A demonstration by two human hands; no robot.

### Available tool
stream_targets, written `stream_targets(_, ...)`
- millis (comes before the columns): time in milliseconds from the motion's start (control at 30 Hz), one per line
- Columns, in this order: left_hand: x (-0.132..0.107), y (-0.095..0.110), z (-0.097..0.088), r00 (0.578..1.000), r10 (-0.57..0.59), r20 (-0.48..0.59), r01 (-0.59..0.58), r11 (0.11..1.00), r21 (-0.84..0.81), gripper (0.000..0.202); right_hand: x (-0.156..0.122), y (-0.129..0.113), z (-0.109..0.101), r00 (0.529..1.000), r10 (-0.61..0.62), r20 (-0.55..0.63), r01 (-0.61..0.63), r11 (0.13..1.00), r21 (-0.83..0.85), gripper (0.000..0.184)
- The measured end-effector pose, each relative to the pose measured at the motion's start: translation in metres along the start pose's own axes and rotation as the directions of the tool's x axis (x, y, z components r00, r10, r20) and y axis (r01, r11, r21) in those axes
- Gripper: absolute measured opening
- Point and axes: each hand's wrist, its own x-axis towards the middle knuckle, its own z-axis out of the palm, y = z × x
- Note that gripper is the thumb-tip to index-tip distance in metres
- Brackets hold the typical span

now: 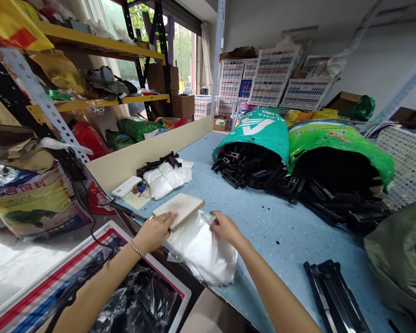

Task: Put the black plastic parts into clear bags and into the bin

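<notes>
My left hand (pixel 156 232) grips the near edge of a flat, cream-coloured block (pixel 180 209), which lies tilted over the far end of a stack of clear plastic bags (pixel 208 252). With thumb and fingers closed, my right hand (pixel 225 226) pinches the upper right edge of those bags. The stack rests at the blue tabletop's front edge. Just beyond the block sits a tied bundle of white plastic bags (pixel 167 179), with black plastic parts (pixel 159 163) behind it. A white box-like device (pixel 126 187) stands to its left.
A teal sack (pixel 260 125) and a green sack (pixel 343 138) spill black plastic parts across the table's back right. More black parts (pixel 333 296) lie front right, near a grey-green sack (pixel 398 259). A crate (pixel 107 231) lined with black plastic stands below left, beside a dangling cable.
</notes>
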Motion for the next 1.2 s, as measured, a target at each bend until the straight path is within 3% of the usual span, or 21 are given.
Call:
stream_targets(100, -0.017, 0.015, 0.014, 0.999, 0.031, -0.02, -0.031, 0.999, 0.017, 0.062, -0.009, 0.016, -0.014, 0.995, 0.039, -0.09, -0.034, 0.998, 0.056, 0.048)
stream_targets(167, -0.021, 0.036, 0.018, 0.997, 0.023, -0.074, -0.025, 0.999, -0.021, 0.059, -0.027, 0.026, -0.02, 0.977, 0.089, -0.194, -0.061, 0.987, 0.147, 0.044)
stream_targets(233, -0.017, 0.073, 0.02, 0.99, 0.049, -0.136, -0.068, 0.989, -0.135, 0.048, -0.054, 0.029, -0.02, 0.95, 0.138, -0.281, -0.061, 0.962, 0.268, 0.038)
stream_targets(300, -0.01, 0.12, 0.025, 0.987, 0.071, -0.146, -0.103, 0.968, -0.231, 0.031, -0.084, 0.027, -0.019, 0.945, 0.147, -0.291, -0.041, 0.939, 0.341, 0.033)
stream_targets(367, -0.005, 0.161, 0.034, 0.993, 0.065, -0.096, -0.086, 0.969, -0.231, 0.019, -0.116, 0.027, -0.026, 0.964, 0.114, -0.24, -0.036, 0.951, 0.307, 0.031)
stream_targets(433, -0.002, 0.182, 0.043, 0.997, 0.072, -0.03, -0.077, 0.974, -0.212, 0.017, -0.148, 0.034, -0.048, 0.961, 0.114, -0.251, -0.066, 0.979, 0.191, 0.031)
stream_targets(500, 0.004, 0.181, 0.05, 0.994, 0.102, 0.036, -0.085, 0.947, -0.311, 0.026, -0.181, 0.049, -0.084, 0.92, 0.162, -0.357, -0.17, 0.985, 0.009, 0.031)
stream_targets(567, 0.012, 0.168, 0.052, 0.99, 0.097, 0.103, -0.034, 0.867, -0.497, 0.027, -0.21, 0.067, -0.123, 0.877, 0.194, -0.44, -0.314, 0.924, -0.22, 0.035)
stream_targets(633, 0.02, 0.154, 0.049, 0.987, 0.031, 0.154, 0.08, 0.744, -0.664, 0.021, -0.229, 0.083, -0.152, 0.912, 0.166, -0.375, -0.338, 0.823, -0.457, 0.045)
stream_targets(700, 0.025, 0.148, 0.044, 0.983, -0.026, 0.182, 0.157, 0.63, -0.76, 0.02, -0.238, 0.091, -0.165, 0.958, 0.165, -0.236, -0.282, 0.712, -0.644, 0.05)
stream_targets(800, 0.024, 0.154, 0.037, 0.987, -0.023, 0.162, 0.142, 0.615, -0.776, 0.025, -0.241, 0.091, -0.156, 0.938, 0.314, -0.147, -0.304, 0.541, -0.784, 0.03)
stream_targets(867, 0.019, 0.168, 0.037, 0.995, -0.052, 0.085, 0.096, 0.717, -0.69, 0.024, -0.243, 0.086, -0.141, 0.895, 0.409, -0.177, -0.367, 0.453, -0.812, 0.015)
stream_targets(933, 0.015, 0.183, 0.042, 0.996, -0.09, -0.021, 0.066, 0.852, -0.52, 0.019, -0.247, 0.082, -0.126, 0.885, 0.414, -0.214, -0.392, 0.411, -0.823, 0.014)
stream_targets(1000, 0.013, 0.193, 0.047, 0.994, -0.081, -0.071, 0.052, 0.939, -0.339, 0.015, -0.251, 0.082, -0.116, 0.9, 0.364, -0.239, -0.383, 0.403, -0.831, 0.01)
stream_targets(1067, 0.015, 0.193, 0.05, 0.998, -0.048, -0.028, 0.038, 0.956, -0.292, 0.009, -0.256, 0.086, -0.11, 0.917, 0.317, -0.242, -0.366, 0.427, -0.827, 0.011)
stream_targets(1133, 0.019, 0.185, 0.05, 0.997, -0.035, 0.067, 0.06, 0.907, -0.417, 0.014, -0.26, 0.094, -0.107, 0.917, 0.307, -0.253, -0.38, 0.491, -0.784, 0.021)
stream_targets(1200, 0.024, 0.172, 0.046, 0.985, -0.083, 0.152, 0.158, 0.798, -0.582, 0.014, -0.262, 0.103, -0.104, 0.901, 0.321, -0.292, -0.432, 0.595, -0.678, 0.035)
